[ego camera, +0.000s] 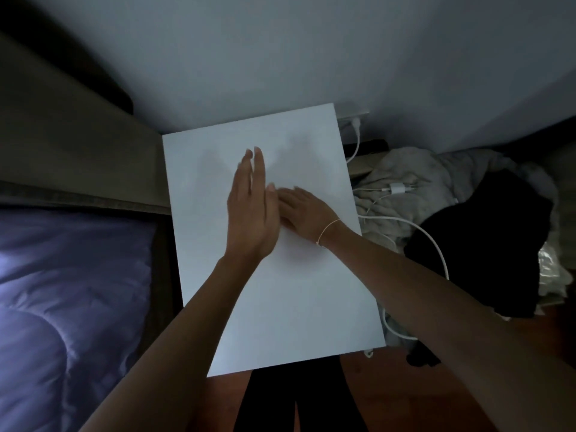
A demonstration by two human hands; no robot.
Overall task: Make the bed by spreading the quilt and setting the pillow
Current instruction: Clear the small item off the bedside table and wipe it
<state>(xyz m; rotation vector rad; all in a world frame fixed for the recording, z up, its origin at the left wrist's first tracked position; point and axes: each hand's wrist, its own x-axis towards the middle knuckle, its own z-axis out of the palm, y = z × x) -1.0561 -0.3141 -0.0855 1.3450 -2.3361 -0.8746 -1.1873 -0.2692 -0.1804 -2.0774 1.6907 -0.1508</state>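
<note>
I see the purple quilt (pixel 62 307) at far left on the bed, rumpled, long axis running near-to-far along the frame's left edge; no pillow visible to me. Centre: white tabletop (pixel 280 307), long axis also near-to-far, far end against the wall. Left hand (pixel 251 210) above it, flat, fingers together pointing away from me. Right hand (pixel 304 210) palm-down, empty, fingers extended leftward, tips under the left hand. Right: white charging cable (pixel 433 241) over crumpled grey blanket (pixel 414 176), black garment (pixel 480 241) beside.
</note>
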